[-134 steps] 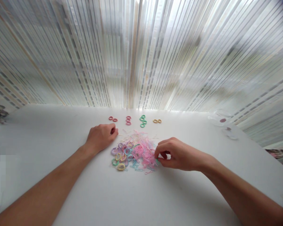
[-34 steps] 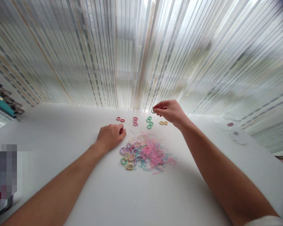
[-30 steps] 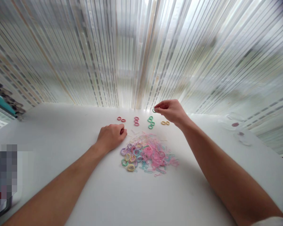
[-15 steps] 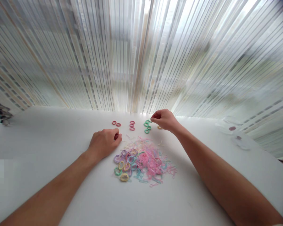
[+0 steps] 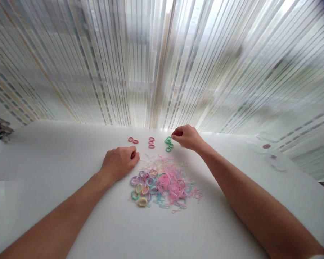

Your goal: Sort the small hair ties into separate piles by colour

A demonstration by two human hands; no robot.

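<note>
My right hand is at the far side of the white table, thumb and forefinger together at the edge of a small cluster of green hair ties. No tie shows plainly between those fingertips. My left hand rests on the table with its fingers curled in; what they hold, if anything, is hidden. Near its fingertips lies a thin pale strand. Two red hair ties lie beyond the left hand, and a short column of pink hair ties lies between the hands.
In front of the hands spreads a mixed pile of pink elastic bands with purple, yellow and blue hair ties. Clear plastic pieces lie at the right. A striped string curtain hangs along the table's far edge.
The green hair tie that was in my right fingertips now appears to lie on the green cluster. My right hand has shifted slightly left; my left hand has stayed put.
</note>
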